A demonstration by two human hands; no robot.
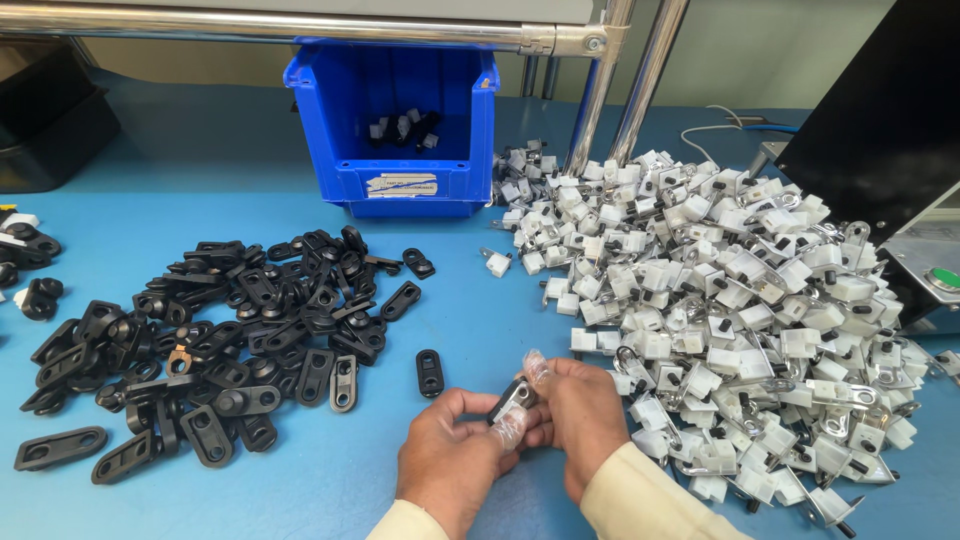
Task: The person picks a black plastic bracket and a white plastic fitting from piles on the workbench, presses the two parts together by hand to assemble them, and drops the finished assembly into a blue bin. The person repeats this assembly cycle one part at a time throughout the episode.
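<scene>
While black links (200,350) and white clips (740,310) are being kept piled at either side, a small black-and-metal part (512,400) is being pinched between closed fingers of left hand (455,450) and right hand (585,415) over the table (330,480).

Blue bench top (250,190) fills the view, evenly lit w/ soft glare. Along the far edge a chrome rail (270,25) runs left to right, meeting two slanted chrome posts (640,85) at a clamp joint. Behind — a pale wall (780,50). Far right corner: black machine housing (880,110) w/ a grey panel. Far left corner — a dark tray (45,120).
</scene>
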